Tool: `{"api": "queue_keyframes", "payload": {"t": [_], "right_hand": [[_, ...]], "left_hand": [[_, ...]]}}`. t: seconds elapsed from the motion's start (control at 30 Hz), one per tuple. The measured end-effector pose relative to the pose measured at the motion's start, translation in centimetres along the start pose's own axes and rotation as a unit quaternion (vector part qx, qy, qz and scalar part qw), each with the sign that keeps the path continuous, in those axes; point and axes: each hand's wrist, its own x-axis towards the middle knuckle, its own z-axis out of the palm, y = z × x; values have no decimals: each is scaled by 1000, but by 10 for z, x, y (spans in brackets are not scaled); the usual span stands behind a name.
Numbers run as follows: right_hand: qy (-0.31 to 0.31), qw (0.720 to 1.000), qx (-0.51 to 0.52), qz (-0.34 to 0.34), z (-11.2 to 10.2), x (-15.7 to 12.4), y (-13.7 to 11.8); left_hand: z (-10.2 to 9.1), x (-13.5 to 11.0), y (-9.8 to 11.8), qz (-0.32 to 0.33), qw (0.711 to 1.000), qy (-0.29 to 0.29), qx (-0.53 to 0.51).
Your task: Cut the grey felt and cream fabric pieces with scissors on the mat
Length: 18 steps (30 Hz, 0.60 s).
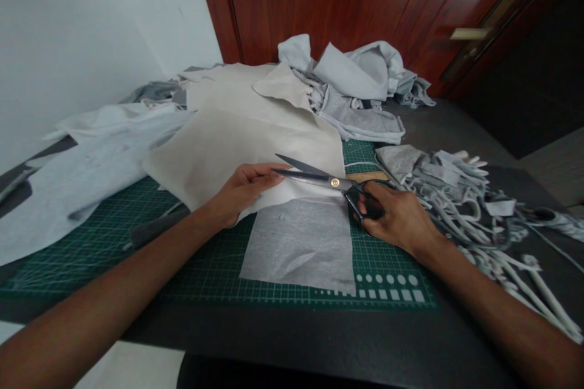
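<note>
My right hand point(395, 216) is closed around the black handles of a pair of scissors point(314, 175). Their blades are parted and point left, across the edge of a cream sheet point(237, 140). My left hand point(244, 189) pinches that sheet's lower edge next to the blade tips. Below the blades a grey fabric rectangle point(303, 246) lies flat on the green cutting mat point(137, 255).
A heap of grey strips and scraps point(469, 194) lies right of my right hand. Folded grey cloth point(360, 85) is piled at the back, pale fabric point(82, 158) spreads to the left. A wooden ruler point(367, 176) lies behind the scissors. A dark wooden door point(365, 0) stands behind the table.
</note>
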Motion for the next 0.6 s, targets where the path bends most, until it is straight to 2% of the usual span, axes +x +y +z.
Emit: {"api": "queue_keyframes", "payload": {"t": [0.23,0.6], "right_hand": [[1,1000,17,6,0,0,-2],[14,1000,12,5,2,-1,0]], "left_hand": [[-4,3,-5,-11,1000,10,9],[-2,2,-3,-36,998,0,-48]]}}
